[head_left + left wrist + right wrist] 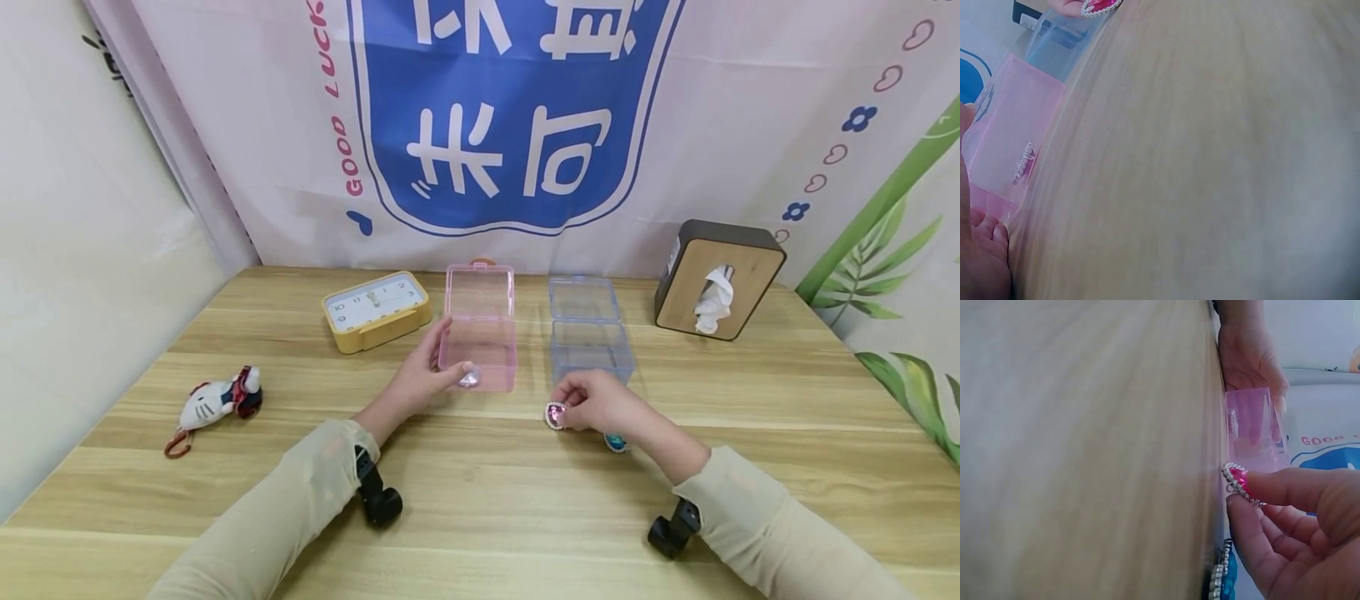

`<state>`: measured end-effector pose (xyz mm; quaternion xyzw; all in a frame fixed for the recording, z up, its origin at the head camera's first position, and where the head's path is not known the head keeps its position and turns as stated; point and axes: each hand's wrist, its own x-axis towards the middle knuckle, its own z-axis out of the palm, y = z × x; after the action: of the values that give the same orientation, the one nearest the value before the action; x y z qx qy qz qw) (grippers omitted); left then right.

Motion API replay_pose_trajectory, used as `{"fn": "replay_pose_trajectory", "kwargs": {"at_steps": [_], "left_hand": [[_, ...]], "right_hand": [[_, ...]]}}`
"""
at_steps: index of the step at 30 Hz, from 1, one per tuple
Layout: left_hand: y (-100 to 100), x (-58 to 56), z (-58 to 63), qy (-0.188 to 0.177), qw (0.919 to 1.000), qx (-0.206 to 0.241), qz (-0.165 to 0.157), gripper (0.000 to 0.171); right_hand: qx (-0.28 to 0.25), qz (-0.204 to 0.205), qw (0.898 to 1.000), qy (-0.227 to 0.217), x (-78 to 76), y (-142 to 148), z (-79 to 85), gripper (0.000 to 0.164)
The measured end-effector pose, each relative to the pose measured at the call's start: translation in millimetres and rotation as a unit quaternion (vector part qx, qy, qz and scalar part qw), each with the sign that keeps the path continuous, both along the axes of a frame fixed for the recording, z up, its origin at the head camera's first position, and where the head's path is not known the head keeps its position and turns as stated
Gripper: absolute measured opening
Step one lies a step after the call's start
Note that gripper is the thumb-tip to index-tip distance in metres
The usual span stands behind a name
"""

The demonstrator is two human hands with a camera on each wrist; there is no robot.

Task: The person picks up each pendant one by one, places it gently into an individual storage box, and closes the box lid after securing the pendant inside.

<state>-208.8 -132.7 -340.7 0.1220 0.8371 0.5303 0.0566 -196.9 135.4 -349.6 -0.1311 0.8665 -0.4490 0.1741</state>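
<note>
In the head view my left hand (pixel 412 379) rests against the left side of an open pink see-through box (pixel 498 342), its thumb reaching over the front corner. Inside the box, near the front wall, lies a pale gem with a sparkling silver edge (pixel 470 379). My right hand (pixel 600 404) pinches a pink gem charm (pixel 1239 479) by its beaded silver rim, between thumb and fingers just above the table. Under that hand a blue gem charm (pixel 617 442) lies on the wood, partly covered in the head view. Behind the right hand stands an open clear-blue box (pixel 592 337).
A yellow clock (pixel 378 308) is at the back left, left of the pink box. Further left lies a white plush keychain (pixel 217 402) with a red clip. A wood-fronted tissue box (pixel 720 283) stands at the back right. Behind the table (pixel 480 517) hangs a printed cloth (pixel 300 225).
</note>
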Motion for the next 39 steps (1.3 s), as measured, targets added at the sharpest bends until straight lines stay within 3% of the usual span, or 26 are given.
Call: {"fn": "replay_pose_trajectory", "kwargs": {"at_steps": [11,19,25,39], "left_hand": [[-0.1,1.5,1.6,0.002,1.0,0.001,0.001,0.081],[0.1,0.9,2.0,0.0,1.0,0.002,0.002,0.081],[0.0,1.0,2.2,0.001,1.0,-0.005,0.003,0.081],[-0.5,-0.6,-1.4,-0.004,0.9999,-0.006,0.007,0.082]], "right_hand": [[-0.108,-0.016,0.991,-0.073,-2.8,9.8,3.3,0.025],[-0.156,-0.025,0.982,-0.101,-3.9,11.5,9.9,0.026],[-0.173,-0.047,0.979,-0.101,-5.8,11.5,12.0,0.024],[-0.219,-0.053,0.969,-0.099,-12.3,5.2,19.2,0.018]]}}
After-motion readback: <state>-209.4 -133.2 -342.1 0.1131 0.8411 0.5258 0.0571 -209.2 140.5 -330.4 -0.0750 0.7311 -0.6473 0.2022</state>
